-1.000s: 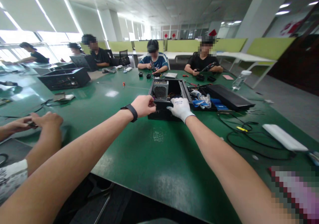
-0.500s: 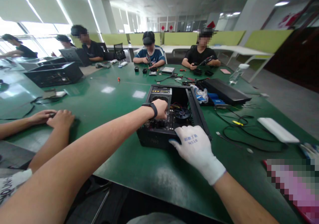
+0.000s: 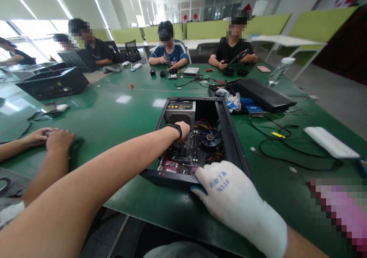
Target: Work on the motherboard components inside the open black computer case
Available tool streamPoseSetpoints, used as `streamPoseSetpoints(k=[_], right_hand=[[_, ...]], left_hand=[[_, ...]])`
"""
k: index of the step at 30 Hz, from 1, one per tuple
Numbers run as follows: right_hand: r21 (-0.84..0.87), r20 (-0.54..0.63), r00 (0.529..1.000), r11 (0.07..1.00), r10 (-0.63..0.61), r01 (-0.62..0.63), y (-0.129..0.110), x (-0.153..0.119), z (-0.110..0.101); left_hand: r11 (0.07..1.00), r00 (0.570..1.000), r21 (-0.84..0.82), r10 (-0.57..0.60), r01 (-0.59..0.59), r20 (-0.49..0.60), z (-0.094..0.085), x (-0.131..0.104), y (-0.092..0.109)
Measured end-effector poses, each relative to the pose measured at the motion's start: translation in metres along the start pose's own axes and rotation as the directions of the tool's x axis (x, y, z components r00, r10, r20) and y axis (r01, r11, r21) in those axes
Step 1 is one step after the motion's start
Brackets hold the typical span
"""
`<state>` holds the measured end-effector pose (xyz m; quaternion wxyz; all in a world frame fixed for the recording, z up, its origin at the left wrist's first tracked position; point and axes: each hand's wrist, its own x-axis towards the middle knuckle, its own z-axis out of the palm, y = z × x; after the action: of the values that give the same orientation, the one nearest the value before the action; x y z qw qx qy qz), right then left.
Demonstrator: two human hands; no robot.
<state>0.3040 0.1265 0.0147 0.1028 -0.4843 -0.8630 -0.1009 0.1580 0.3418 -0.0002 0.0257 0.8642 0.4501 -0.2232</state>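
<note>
A black computer case [image 3: 233,135] lies with its open side up on the green table in front of me. Inside sit a power supply [image 3: 180,114], a motherboard [image 3: 183,151], a round cooling fan [image 3: 210,139] and a red circuit card [image 3: 171,166]. My left hand [image 3: 183,130], bare with a black wristband, reaches into the case beside the power supply. It is closed, its fingertips hidden, and what they hold cannot be made out. My right hand [image 3: 220,189], in a white glove, grips the near edge of the case, thumb outside.
Another person's hands [image 3: 54,137] rest on the table to the left. At right lie black cables [image 3: 266,143], a white box-like object [image 3: 329,141] and a second dark case [image 3: 262,95] with gloves beside it. A clear bottle [image 3: 281,70] stands farther back. Several people sit around.
The computer case has come closer to me, with both hands on or in it. More of its motherboard and the red card now shows. My view has shifted slightly.
</note>
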Motion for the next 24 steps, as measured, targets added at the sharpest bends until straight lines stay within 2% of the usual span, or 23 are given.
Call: streamPoseSetpoints(k=[7, 18, 24], right_hand=[[-0.006, -0.135, 0.99, 0.999, -0.032, 0.031, 0.0002, -0.0049, 0.0039], [-0.017, -0.155, 0.987, 0.999, -0.044, 0.042, 0.0001, -0.008, 0.0092], [-0.029, -0.159, 0.987, 0.999, -0.039, 0.035, -0.0001, -0.007, 0.0087]], left_hand=[[1.0, 1.0, -0.003, -0.006, 0.006, 0.023, 0.0036, 0.006, 0.001], [1.0, 1.0, 0.009, -0.022, 0.022, 0.004, 0.0022, 0.0067, 0.0011], [0.999, 0.998, 0.037, -0.04, 0.038, 0.05, -0.0015, 0.0065, 0.0014]])
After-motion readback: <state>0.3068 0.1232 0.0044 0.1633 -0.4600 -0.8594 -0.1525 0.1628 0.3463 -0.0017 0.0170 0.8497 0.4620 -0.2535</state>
